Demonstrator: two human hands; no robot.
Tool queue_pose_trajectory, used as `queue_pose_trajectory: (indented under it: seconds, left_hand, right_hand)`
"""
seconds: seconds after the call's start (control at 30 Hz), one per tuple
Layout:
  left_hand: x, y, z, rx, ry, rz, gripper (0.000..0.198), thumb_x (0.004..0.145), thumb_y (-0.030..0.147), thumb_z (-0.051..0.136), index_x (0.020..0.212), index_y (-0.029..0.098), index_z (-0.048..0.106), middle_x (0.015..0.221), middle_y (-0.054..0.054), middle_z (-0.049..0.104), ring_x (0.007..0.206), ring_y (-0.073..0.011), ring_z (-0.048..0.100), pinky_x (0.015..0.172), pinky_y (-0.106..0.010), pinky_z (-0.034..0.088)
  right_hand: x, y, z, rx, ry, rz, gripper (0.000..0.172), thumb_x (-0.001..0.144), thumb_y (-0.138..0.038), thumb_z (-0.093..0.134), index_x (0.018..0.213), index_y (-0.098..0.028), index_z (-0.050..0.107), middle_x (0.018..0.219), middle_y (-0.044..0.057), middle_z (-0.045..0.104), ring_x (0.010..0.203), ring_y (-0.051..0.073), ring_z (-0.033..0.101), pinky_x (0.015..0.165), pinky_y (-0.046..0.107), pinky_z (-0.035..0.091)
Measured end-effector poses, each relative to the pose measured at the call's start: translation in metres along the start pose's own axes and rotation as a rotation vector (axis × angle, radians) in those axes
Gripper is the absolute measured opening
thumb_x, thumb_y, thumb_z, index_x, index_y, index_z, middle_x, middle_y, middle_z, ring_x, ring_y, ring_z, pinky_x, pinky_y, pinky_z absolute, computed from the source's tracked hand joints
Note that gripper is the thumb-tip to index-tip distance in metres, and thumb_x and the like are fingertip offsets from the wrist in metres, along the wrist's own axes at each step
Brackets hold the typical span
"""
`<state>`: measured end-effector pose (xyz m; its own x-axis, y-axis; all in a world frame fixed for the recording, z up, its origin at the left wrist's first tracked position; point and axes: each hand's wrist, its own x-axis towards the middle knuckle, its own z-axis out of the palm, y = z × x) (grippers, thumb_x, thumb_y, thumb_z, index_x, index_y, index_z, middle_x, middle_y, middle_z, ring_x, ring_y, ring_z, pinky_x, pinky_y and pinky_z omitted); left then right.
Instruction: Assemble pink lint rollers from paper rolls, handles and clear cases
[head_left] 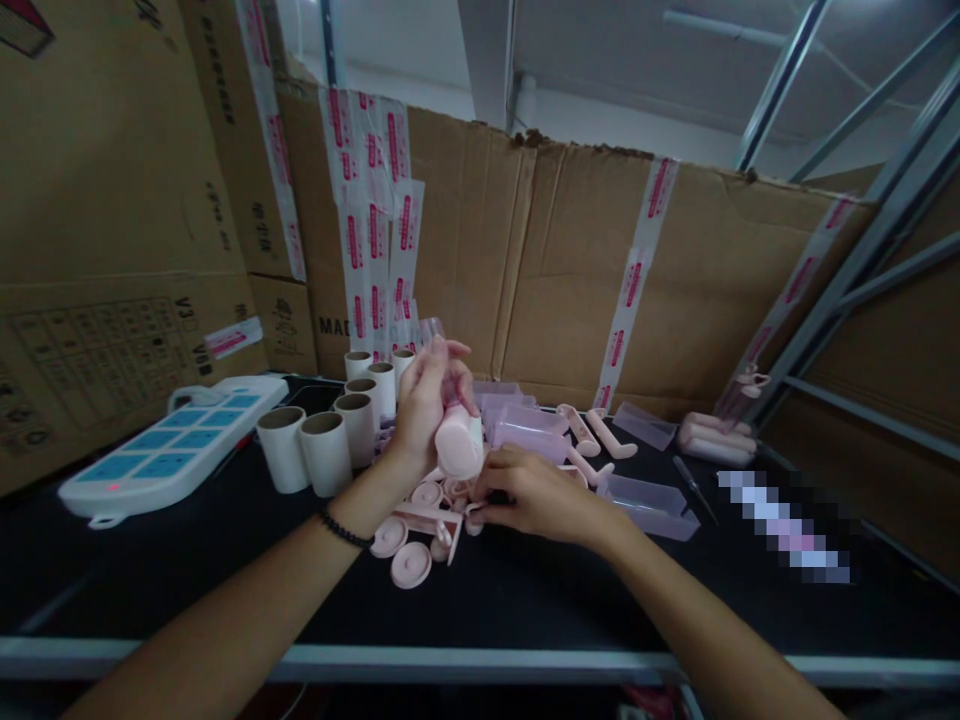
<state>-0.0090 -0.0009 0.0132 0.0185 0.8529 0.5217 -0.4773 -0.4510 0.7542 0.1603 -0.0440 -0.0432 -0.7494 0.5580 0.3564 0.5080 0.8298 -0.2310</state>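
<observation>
In the head view, my left hand [431, 400] is closed around a pale pink plastic holder [459, 447] with a rounded end, raised above the table. A clear part shows between its fingers. My right hand [536, 490] is low at the right edge of a heap of loose pink parts, its fingers curled and pinched at a small pink plastic part [474, 518]. Much of that part is hidden by the fingertips. Close by lie round pink discs [411, 565] and a pink bracket [439, 520].
White cardboard tubes [326, 455] stand at the left, beside a power strip [176, 445]. Translucent purple trays [649, 505], pink hooked pieces [611, 433] and a thin dark tool [694, 488] lie to the right. A finished-looking pink unit [716, 438] rests farther right. Cardboard walls [465, 240] enclose the back.
</observation>
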Motion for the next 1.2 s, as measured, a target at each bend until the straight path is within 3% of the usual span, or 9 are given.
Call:
queue_pose_trajectory:
  seconds: [0.13, 0.3, 0.37, 0.43, 0.53, 0.63, 0.83, 0.97, 1.2]
  left_hand:
    - [-0.007, 0.0, 0.005, 0.065, -0.008, 0.03, 0.048, 0.086, 0.068, 0.063, 0.092, 0.021, 0.059, 0.06, 0.005, 0.052, 0.04, -0.0095, 0.05, 0.041, -0.022, 0.039]
    - [-0.021, 0.002, 0.004, 0.425, -0.104, 0.221, 0.041, 0.094, 0.061, 0.057, 0.104, 0.022, 0.064, 0.068, 0.002, 0.056, 0.051, -0.0124, 0.051, 0.05, -0.024, 0.041]
    - [-0.025, 0.001, 0.002, 0.689, -0.213, 0.364, 0.035, 0.094, 0.054, 0.062, 0.105, 0.021, 0.068, 0.072, -0.002, 0.061, 0.064, -0.0163, 0.056, 0.064, -0.026, 0.044]
    - [-0.026, 0.0, 0.001, 0.958, -0.33, 0.506, 0.032, 0.093, 0.05, 0.064, 0.104, 0.021, 0.07, 0.075, -0.004, 0.066, 0.071, -0.0199, 0.059, 0.072, -0.03, 0.044]
    - [-0.026, -0.004, 0.001, 1.275, -0.469, 0.638, 0.035, 0.099, 0.048, 0.055, 0.11, 0.017, 0.067, 0.077, -0.006, 0.068, 0.071, -0.0231, 0.06, 0.072, -0.034, 0.044]
    - [-0.027, -0.006, 0.002, 1.474, -0.518, 0.683, 0.037, 0.103, 0.047, 0.049, 0.115, 0.015, 0.062, 0.076, -0.006, 0.07, 0.071, -0.0239, 0.062, 0.07, -0.034, 0.044]
    - [-0.031, -0.001, 0.007, 1.58, -0.522, 0.688, 0.036, 0.105, 0.047, 0.043, 0.114, 0.016, 0.06, 0.081, -0.007, 0.071, 0.075, -0.0247, 0.065, 0.07, -0.035, 0.045]
    - [-0.032, 0.0, 0.008, 1.666, -0.574, 0.649, 0.036, 0.105, 0.047, 0.041, 0.107, 0.016, 0.059, 0.079, -0.007, 0.07, 0.076, -0.0253, 0.067, 0.071, -0.035, 0.046]
    - [-0.032, 0.004, 0.012, 1.747, -0.622, 0.557, 0.039, 0.106, 0.05, 0.035, 0.108, 0.017, 0.056, 0.082, -0.01, 0.069, 0.078, -0.0307, 0.068, 0.067, -0.038, 0.048]
  right_hand:
    - [-0.003, 0.003, -0.011, 0.18, 0.104, 0.047, 0.014, 0.093, -0.032, 0.071, 0.088, -0.019, 0.068, 0.093, 0.005, 0.068, 0.089, 0.02, 0.062, 0.08, 0.031, 0.047]
    - [-0.014, 0.015, -0.041, 0.661, 0.607, 0.323, 0.028, 0.09, -0.044, 0.073, 0.08, -0.021, 0.062, 0.07, -0.002, 0.064, 0.062, 0.013, 0.056, 0.06, 0.025, 0.043]
    - [-0.016, 0.019, -0.048, 0.869, 0.81, 0.347, 0.03, 0.085, -0.044, 0.078, 0.078, -0.021, 0.06, 0.07, -0.002, 0.065, 0.061, 0.012, 0.058, 0.06, 0.024, 0.045]
    - [-0.016, 0.021, -0.05, 1.029, 0.93, 0.314, 0.031, 0.082, -0.041, 0.082, 0.078, -0.022, 0.058, 0.074, -0.002, 0.068, 0.062, 0.011, 0.06, 0.061, 0.022, 0.047]
    - [-0.014, 0.018, -0.048, 1.151, 0.942, 0.255, 0.03, 0.081, -0.038, 0.083, 0.08, -0.021, 0.058, 0.078, -0.001, 0.07, 0.064, 0.01, 0.062, 0.063, 0.021, 0.049]
    - [-0.012, 0.012, -0.043, 1.157, 0.909, 0.218, 0.028, 0.082, -0.035, 0.083, 0.083, -0.022, 0.059, 0.082, -0.002, 0.07, 0.064, 0.009, 0.061, 0.062, 0.02, 0.049]
    - [-0.014, 0.005, -0.044, 0.911, 0.883, 0.225, 0.018, 0.086, -0.033, 0.079, 0.093, -0.023, 0.066, 0.081, -0.003, 0.066, 0.064, 0.01, 0.06, 0.061, 0.022, 0.048]
    - [-0.017, 0.001, -0.049, 0.728, 0.857, 0.237, 0.016, 0.09, -0.036, 0.075, 0.089, -0.021, 0.068, 0.077, -0.002, 0.067, 0.064, 0.011, 0.061, 0.061, 0.023, 0.049]
    - [-0.015, -0.003, -0.048, 0.7, 0.865, 0.228, 0.017, 0.092, -0.034, 0.073, 0.085, -0.021, 0.066, 0.072, -0.003, 0.065, 0.059, 0.009, 0.058, 0.057, 0.021, 0.046]
